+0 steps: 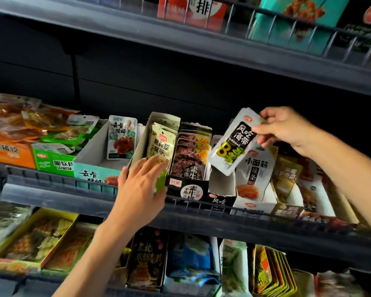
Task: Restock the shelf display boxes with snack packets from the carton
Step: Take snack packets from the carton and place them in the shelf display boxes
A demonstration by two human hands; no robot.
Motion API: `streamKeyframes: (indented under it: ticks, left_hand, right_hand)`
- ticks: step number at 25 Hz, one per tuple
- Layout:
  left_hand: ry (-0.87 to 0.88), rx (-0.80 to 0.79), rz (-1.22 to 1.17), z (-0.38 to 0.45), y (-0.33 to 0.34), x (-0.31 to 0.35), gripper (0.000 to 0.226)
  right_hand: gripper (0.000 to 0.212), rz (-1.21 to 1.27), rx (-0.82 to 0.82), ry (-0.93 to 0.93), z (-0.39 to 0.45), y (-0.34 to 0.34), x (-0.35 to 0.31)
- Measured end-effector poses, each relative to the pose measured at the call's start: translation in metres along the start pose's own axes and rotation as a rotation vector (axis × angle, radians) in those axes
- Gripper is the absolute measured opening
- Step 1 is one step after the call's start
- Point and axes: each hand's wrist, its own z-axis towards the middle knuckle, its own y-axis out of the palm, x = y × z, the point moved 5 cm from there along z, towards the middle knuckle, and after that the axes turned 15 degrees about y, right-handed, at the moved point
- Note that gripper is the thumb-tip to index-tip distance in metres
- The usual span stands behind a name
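Note:
My right hand [287, 128] pinches the top corner of a white and black seaweed snack packet [234, 144] and holds it tilted above a nearly empty black display box [220, 200] on the middle shelf. My left hand [140, 185] lies with straight fingers against the front of a green and cream display box [141, 144] that holds cream packets [161, 142]. To the right of that one stands a black display box [189, 190] full of dark packets. No carton is in view.
The middle shelf has a wire front rail [180, 203]. A teal box [94, 168] with one standing packet, a green box [54, 163] and an orange box [9, 155] sit to the left. White and yellow boxes [255, 168] stand right. Shelves above and below hold more snacks.

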Motion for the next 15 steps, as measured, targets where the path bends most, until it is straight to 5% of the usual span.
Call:
streamKeyframes:
  ticks: [7, 15]
  left_hand:
    - [-0.001, -0.097, 0.076, -0.010, 0.011, -0.009, 0.060]
    - [0.015, -0.063, 0.091, -0.010, 0.013, -0.014, 0.057]
  right_hand:
    - [0.010, -0.457, 0.287, -0.122, 0.039, 0.028, -0.005]
    - [0.018, -0.517, 0.399, -0.212, 0.058, 0.024, -0.014]
